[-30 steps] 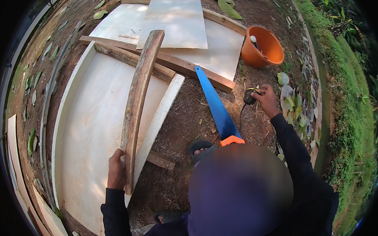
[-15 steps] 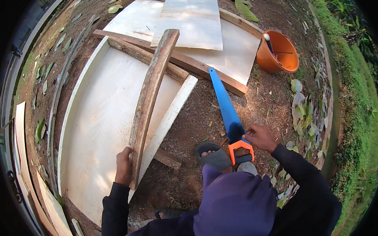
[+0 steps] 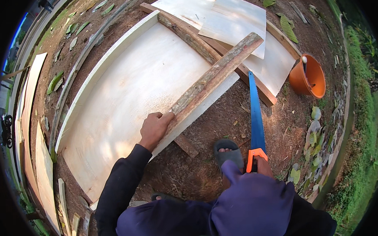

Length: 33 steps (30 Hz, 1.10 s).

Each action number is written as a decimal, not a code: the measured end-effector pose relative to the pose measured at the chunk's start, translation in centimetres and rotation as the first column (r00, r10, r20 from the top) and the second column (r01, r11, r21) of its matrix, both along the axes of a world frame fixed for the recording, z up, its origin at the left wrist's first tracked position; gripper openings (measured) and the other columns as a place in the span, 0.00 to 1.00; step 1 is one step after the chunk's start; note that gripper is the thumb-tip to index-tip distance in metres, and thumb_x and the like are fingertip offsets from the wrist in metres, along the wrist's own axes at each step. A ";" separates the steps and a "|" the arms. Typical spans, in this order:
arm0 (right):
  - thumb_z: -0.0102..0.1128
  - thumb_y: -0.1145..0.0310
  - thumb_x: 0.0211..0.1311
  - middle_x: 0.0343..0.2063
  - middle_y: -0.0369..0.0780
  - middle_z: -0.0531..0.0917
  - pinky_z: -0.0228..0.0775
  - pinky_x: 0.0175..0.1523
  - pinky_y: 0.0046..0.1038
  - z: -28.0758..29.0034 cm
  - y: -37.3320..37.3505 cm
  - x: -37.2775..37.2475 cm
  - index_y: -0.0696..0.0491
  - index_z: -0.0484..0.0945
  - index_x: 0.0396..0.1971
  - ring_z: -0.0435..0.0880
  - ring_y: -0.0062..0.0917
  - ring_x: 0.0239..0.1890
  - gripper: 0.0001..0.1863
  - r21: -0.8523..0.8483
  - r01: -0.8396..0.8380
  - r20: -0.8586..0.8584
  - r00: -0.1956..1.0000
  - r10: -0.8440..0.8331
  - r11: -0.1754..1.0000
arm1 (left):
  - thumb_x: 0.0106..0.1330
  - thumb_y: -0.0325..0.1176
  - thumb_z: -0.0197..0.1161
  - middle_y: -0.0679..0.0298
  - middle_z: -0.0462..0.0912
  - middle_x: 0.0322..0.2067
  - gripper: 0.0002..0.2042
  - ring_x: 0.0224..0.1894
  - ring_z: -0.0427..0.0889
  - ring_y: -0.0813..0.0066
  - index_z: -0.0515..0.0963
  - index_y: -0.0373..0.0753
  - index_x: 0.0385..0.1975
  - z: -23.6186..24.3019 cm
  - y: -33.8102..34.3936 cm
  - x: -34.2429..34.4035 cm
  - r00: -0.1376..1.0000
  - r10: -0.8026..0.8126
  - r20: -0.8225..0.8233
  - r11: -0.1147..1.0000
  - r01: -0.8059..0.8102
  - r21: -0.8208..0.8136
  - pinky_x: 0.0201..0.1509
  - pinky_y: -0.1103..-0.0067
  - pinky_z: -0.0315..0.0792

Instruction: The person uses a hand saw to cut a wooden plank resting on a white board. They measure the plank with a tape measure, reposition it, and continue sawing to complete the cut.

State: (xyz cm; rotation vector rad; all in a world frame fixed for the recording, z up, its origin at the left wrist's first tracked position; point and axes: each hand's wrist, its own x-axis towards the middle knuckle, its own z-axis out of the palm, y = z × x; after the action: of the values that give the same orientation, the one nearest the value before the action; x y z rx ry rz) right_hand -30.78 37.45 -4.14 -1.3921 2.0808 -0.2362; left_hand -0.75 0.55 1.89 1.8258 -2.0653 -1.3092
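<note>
My left hand (image 3: 155, 128) is closed on the near end of a rough wooden beam (image 3: 216, 77) with bark along it. The beam lies slantwise over the near right edge of a pale framed plywood panel (image 3: 121, 91); its far end reaches past the panel's corner. My right hand (image 3: 264, 167) is wrapped round the orange handle of a handsaw (image 3: 256, 115), partly hidden by my purple-clad knee. The saw's blue blade points away from me, its tip close to a brown wooden bar (image 3: 266, 94).
Beyond lies another framed panel (image 3: 275, 75) with a loose plywood sheet (image 3: 237, 22) on it. An orange bucket (image 3: 308, 78) stands at the right. Long wood strips (image 3: 43, 177) lie at the left. A short wood piece (image 3: 186, 145) sits near my sandalled foot (image 3: 228, 153).
My right hand has closed round the saw handle; before, it was beside the blade's base. The beam has swung closer in line with the panel's edge, my left hand still on it. The view has turned.
</note>
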 end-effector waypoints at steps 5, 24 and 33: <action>0.63 0.78 0.64 0.46 0.41 0.80 0.78 0.49 0.32 1.6 2.2 1.4 0.58 0.69 0.56 0.83 0.27 0.43 0.22 -0.301 0.518 0.210 0.855 -0.474 0.801 | 0.59 0.62 0.60 0.45 0.88 0.31 0.32 0.37 0.87 0.48 0.87 0.31 0.30 0.3 -0.5 -1.5 1.000 -0.021 0.004 0.997 0.021 0.078 0.44 0.61 0.77; 0.54 0.70 0.70 0.20 0.33 0.73 0.69 0.32 0.24 19.7 0.4 4.6 0.68 0.73 0.61 0.71 0.16 0.21 0.24 -0.476 0.715 0.619 0.686 -0.383 0.512 | 0.58 0.62 0.61 0.41 0.87 0.29 0.33 0.36 0.88 0.46 0.86 0.29 0.26 -1.0 0.1 -1.1 0.992 -0.123 -0.033 0.991 0.122 -0.048 0.43 0.60 0.78; 0.62 0.74 0.66 0.34 0.40 0.87 0.76 0.40 0.22 12.7 -6.7 8.9 0.62 0.76 0.65 0.84 0.18 0.34 0.26 -0.300 0.535 0.750 0.644 -0.151 0.790 | 0.57 0.62 0.63 0.45 0.89 0.32 0.31 0.37 0.88 0.47 0.88 0.33 0.31 -0.4 0.5 -1.6 0.997 -0.071 0.002 0.995 0.071 -0.075 0.45 0.61 0.79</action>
State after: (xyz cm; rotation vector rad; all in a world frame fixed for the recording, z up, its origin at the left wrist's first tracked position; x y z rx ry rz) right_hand -21.83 30.78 8.52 -0.8787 1.6383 -1.3540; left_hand -2.31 1.05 1.45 1.7364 -2.1674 -1.2291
